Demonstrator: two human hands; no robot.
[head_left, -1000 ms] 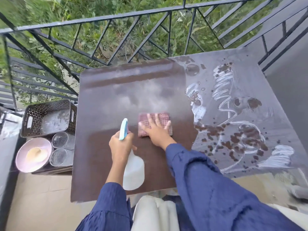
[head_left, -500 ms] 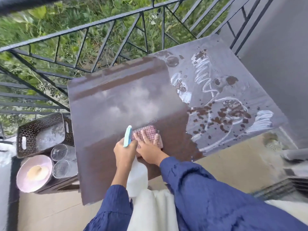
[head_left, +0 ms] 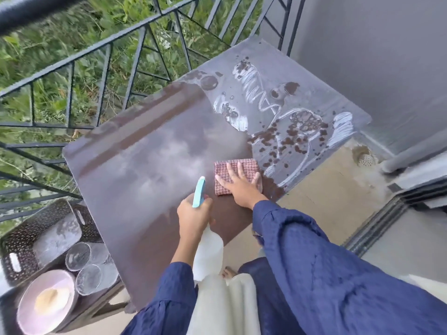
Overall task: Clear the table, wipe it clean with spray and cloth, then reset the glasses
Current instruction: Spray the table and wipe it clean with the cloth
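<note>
The pink checked cloth (head_left: 236,174) lies flat on the brown bench (head_left: 150,170), toward its near right edge, at the border between the wiped dark area and the smeared area. The right hand (head_left: 238,187) presses down on it with fingers spread, palm flat, gripping nothing. At about eight o'clock from the cloth, the left hand (head_left: 193,217) is clenched around the neck of a spray bottle (head_left: 208,252), whose blue trigger head (head_left: 198,191) points up and whose pale body hangs below the fist. At one o'clock from the cloth, the bench top carries white streaks and dark brown spots (head_left: 287,134). At eight o'clock from the bench, lower down, sit two clear glasses (head_left: 88,268) touching each other, a pink bowl (head_left: 46,303) holding something pale, possibly a powder, and a dark perforated basket (head_left: 36,238). A black metal railing (head_left: 135,52) runs behind the bench with greenery beyond.
</note>
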